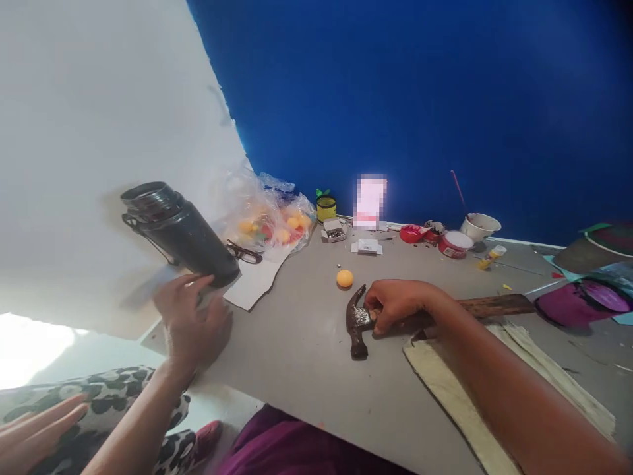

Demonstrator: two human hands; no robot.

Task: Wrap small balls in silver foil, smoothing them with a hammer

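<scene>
Right hand (pixel 398 307) grips claw hammer (pixel 359 321) behind its head, right of centre. Left hand (pixel 192 323), fingers loosely spread, beside uncapped flask (pixel 192 237), left; contact cannot be confirmed. Clear plastic bag (pixel 235 198), left of centre, contains orange balls (pixel 283 236); open cardboard box (pixel 334 239), centre, small metallic pieces (pixel 336 232); white cup (pixel 479 227), right, one thin stick (pixel 459 191).

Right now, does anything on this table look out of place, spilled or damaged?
Nothing looks clearly spilled or broken. The dark flask at the left has no cap on its neck, and its lean may be just the lens. A small yellow scrap lies loose on the table beyond the hammer's handle, like stray litter.
</scene>
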